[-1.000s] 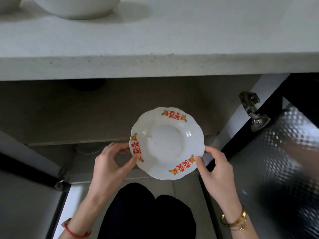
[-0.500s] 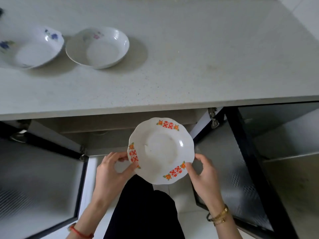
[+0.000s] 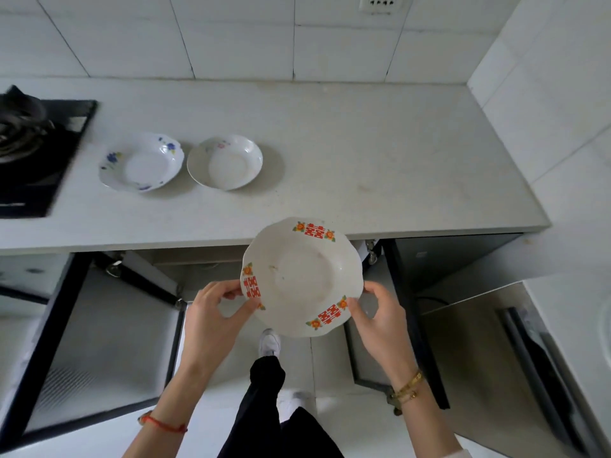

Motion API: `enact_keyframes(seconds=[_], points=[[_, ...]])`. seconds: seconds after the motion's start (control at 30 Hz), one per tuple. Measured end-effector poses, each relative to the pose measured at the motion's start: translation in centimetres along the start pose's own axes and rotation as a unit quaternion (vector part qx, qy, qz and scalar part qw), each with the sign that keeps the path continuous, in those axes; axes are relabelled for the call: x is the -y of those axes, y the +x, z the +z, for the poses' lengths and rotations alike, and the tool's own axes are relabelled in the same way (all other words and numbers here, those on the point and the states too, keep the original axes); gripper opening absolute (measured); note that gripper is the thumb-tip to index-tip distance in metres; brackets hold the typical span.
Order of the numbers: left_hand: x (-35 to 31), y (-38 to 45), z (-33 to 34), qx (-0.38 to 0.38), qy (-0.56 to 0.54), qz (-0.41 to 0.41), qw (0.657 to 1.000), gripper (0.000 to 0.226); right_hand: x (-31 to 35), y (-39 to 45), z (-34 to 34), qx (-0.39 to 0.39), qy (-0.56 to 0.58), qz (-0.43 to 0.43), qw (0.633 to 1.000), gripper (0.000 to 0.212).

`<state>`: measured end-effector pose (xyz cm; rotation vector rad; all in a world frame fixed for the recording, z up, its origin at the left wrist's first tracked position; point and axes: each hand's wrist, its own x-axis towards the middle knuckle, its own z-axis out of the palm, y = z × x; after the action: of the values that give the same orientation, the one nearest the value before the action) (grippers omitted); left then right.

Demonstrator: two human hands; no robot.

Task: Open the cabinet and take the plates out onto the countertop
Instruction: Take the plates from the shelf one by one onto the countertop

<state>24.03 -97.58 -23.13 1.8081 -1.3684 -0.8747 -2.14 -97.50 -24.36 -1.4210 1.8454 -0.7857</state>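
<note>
From the head view, the left hand (image 3: pixel 211 312) and the right hand (image 3: pixel 380 312) pinch opposite edges of a white scalloped plate with red and orange motifs (image 3: pixel 301 276), held between them above the pale stone countertop's (image 3: pixel 380 160) front edge. Beyond the left hand, a blue-flowered white plate (image 3: pixel 142 162) and a plain white plate (image 3: pixel 224 161) sit on that countertop. Below both hands, the black-framed cabinet doors (image 3: pixel 99 342) stand open.

Glazed ceramic, matt stone, glossy tile and patterned glass

The plate (image 3: pixel 302 279) at 6 o'clock is glossy white ceramic with red and orange printed motifs; two more glazed plates (image 3: pixel 142 163) (image 3: pixel 224 161) lie at 10 o'clock on the matt, faintly speckled stone-like tabletop (image 3: pixel 380 153). Wall tiles (image 3: pixel 238 34) at 12 o'clock look smooth and shiny. The cabinet doors (image 3: pixel 99 342) have dark frames with textured, reflective panels and metal hinges (image 3: pixel 372 251).
</note>
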Motion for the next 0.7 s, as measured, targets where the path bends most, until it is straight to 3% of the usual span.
enact_keyframes(seconds=[0.27,0.47,0.7], points=[[-3.1,1.6,-1.7,-0.022,-0.019,-0.007,1.000,0.027,3.9,1.6,-2.0,-0.005,-0.013,-0.030,0.999,0.030],[-3.8,6.2,-2.1,-0.022,-0.033,-0.015,0.999,0.027,6.2,5.5,-1.3,-0.013,-0.007,-0.036,0.999,0.018],[-5.1,13.6,-2.2,-0.011,-0.030,0.017,0.999,0.023,8.4,12.2,0.4,-0.026,-0.017,-0.010,0.999,0.026]])
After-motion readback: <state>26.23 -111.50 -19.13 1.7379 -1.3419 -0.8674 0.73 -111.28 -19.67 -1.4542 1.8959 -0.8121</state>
